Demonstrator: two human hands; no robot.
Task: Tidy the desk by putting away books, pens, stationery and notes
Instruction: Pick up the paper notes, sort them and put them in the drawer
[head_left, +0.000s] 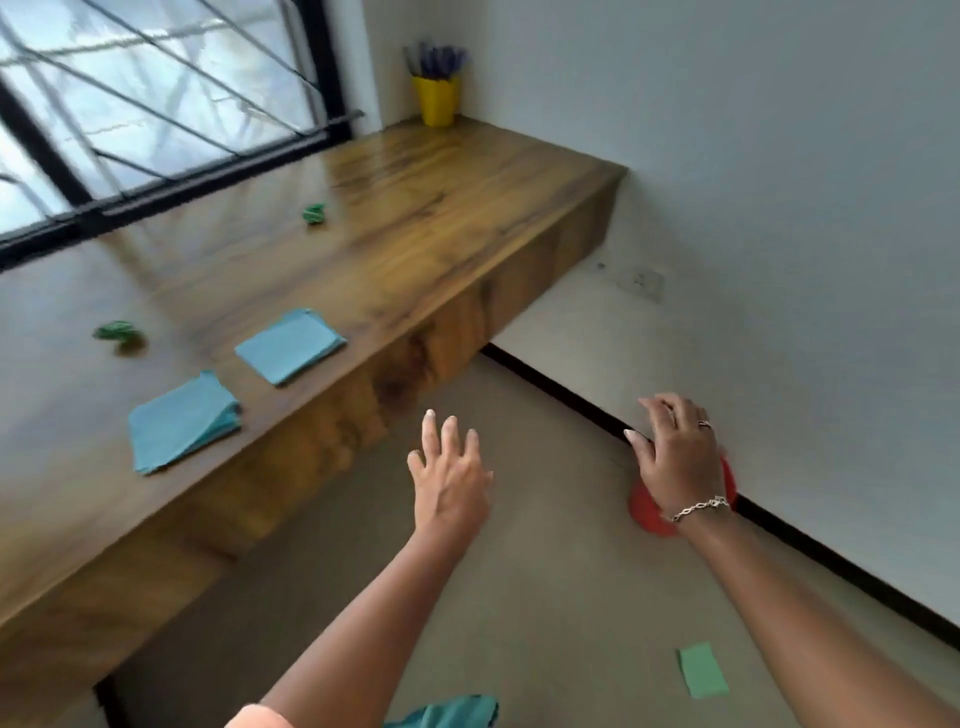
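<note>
Two stacks of blue paper notes lie near the front edge of the wooden desk (415, 218): one stack (183, 421) on the left, the other (290, 345) to its right. Two crumpled green paper balls rest farther back, one (118, 332) at the left and one (314, 213) toward the window. A flat green note (702, 670) lies on the floor at the lower right. My left hand (449, 478) hovers open over the floor, fingers spread, beside the desk front. My right hand (675, 452) is open too, above a red round object (649, 512) on the floor that it partly hides.
A yellow pot (436, 101) with purple flowers stands in the desk's far corner. A barred window (156, 104) runs behind the desk. A white wall (779, 208) with a black skirting closes the right side. Teal fabric (457, 712) shows at the bottom edge.
</note>
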